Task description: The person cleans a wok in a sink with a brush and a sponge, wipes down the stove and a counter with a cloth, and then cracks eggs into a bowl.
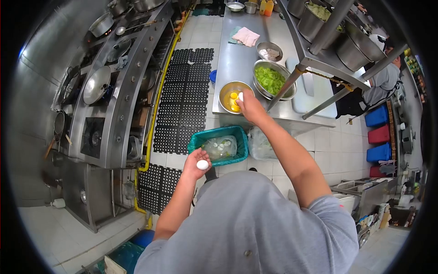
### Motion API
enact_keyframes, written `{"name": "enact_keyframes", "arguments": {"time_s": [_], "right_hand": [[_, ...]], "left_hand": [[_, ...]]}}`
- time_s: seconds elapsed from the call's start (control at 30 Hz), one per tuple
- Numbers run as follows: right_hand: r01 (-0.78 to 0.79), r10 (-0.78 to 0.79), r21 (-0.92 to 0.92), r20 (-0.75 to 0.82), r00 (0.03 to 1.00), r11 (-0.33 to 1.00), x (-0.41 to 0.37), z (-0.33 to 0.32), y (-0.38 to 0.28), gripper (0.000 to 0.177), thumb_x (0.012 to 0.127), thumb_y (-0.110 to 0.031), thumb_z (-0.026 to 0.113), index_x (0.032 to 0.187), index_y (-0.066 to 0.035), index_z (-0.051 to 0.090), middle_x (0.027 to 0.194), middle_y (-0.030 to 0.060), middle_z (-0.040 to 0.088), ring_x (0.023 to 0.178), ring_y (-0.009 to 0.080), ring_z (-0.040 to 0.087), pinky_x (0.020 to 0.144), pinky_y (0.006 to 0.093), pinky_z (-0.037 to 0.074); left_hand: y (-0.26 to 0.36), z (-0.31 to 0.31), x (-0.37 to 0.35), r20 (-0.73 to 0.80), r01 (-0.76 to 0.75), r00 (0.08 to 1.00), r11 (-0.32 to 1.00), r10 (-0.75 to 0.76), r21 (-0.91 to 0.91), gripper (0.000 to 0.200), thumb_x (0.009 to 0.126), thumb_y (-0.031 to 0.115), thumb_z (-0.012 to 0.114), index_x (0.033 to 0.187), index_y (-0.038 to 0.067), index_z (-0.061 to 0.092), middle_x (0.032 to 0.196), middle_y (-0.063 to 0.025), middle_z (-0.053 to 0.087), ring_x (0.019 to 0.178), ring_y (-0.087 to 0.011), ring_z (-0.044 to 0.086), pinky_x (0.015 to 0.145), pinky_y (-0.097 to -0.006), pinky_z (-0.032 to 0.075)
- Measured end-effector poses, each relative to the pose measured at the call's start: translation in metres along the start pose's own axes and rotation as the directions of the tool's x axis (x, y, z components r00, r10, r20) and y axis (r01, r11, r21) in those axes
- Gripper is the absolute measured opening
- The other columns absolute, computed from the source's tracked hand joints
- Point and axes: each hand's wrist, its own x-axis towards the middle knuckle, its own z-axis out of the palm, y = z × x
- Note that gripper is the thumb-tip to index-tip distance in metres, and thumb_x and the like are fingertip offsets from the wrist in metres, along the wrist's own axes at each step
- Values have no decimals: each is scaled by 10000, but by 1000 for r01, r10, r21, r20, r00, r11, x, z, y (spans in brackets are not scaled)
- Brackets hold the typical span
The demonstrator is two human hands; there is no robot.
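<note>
Palm up, my left hand (193,160) holds a white egg (202,165) in its curled fingers, near the side of the green bin. My right hand (252,108) grips another white egg (241,96) over the right side of a steel bowl (223,101). Several yellow egg yolks (234,95) lie in that bowl, which stands at the near corner of the steel table (231,58). Below the table edge is the green bin (195,143), with a clear plastic bag and white eggshells (221,147) inside.
A bowl of chopped lettuce (270,78) and a smaller metal bowl (261,45) stand on the table. A shelf post (286,86) rises beside the lettuce. Stoves with pans (96,85) line the left. Another person (382,85) stands at right, beyond the cutting board (315,98).
</note>
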Motion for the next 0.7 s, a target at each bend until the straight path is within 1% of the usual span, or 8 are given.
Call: {"name": "enact_keyframes", "arguments": {"time_s": [0.07,0.2,0.33,0.4,0.5,0.6,0.63,0.7], "right_hand": [[-38,53,-97,159,986,995,16,-2,-10,418,1024,-273,652,1285,1,474,1248,298,571,1104,514,619,917,568,527],[-44,103,-209,279,955,977,38,0,-15,426,1056,-359,601,1309,-53,448,1234,281,583,1109,488,636,924,566,538],[-55,146,-292,298,943,955,53,-12,-31,486,1092,-468,491,1405,-100,437,1230,264,599,1122,472,646,920,560,541],[-37,93,-249,220,971,968,63,-27,-43,532,1090,-504,471,1455,-118,441,1244,271,600,1128,480,638,935,567,523],[42,-42,-108,-4,999,993,72,-56,-65,500,1086,-471,506,1441,-120,473,1240,274,593,1120,477,621,959,551,499],[176,-167,35,-180,969,984,67,-95,-101,479,1086,-430,530,1447,-123,466,1227,249,591,1098,452,616,945,518,498],[176,-148,119,-217,965,977,59,-107,-116,467,1070,-365,577,1429,-82,481,1227,226,586,1074,431,618,940,496,497],[244,-193,134,-310,931,961,39,-113,-124,464,1050,-327,603,1410,-54,498,1216,220,589,1074,419,619,950,489,497]], "left_hand": [[0,2,-3,-3,-17,1000,1000,17,8,254,1021,304,628,974,56,660,836,-84,677,738,-240,635,670,-386,547],[0,0,-5,75,-56,996,998,55,16,263,1023,318,635,982,59,663,837,-81,680,738,-243,634,680,-381,549],[-3,-12,-8,78,-52,996,998,54,-26,268,1022,321,643,983,57,662,860,-84,667,767,-241,633,686,-379,549],[-3,-22,-8,60,-40,997,998,43,-43,269,1022,316,644,995,49,660,870,-83,662,775,-241,629,695,-376,548],[-3,-34,-8,40,-29,999,998,31,-60,292,1023,330,638,998,40,657,871,-82,662,770,-243,628,699,-379,549],[-1,-39,-2,17,-21,1000,996,22,-81,314,1025,348,628,999,37,659,882,-86,663,772,-246,631,701,-385,551],[-1,-38,-1,29,-32,999,998,34,-58,334,1025,365,620,1009,33,656,896,-91,665,788,-249,636,709,-382,556],[1,-26,-3,30,-36,999,998,38,-50,322,1030,352,617,1014,32,652,897,-96,664,804,-260,645,729,-393,570]]}}
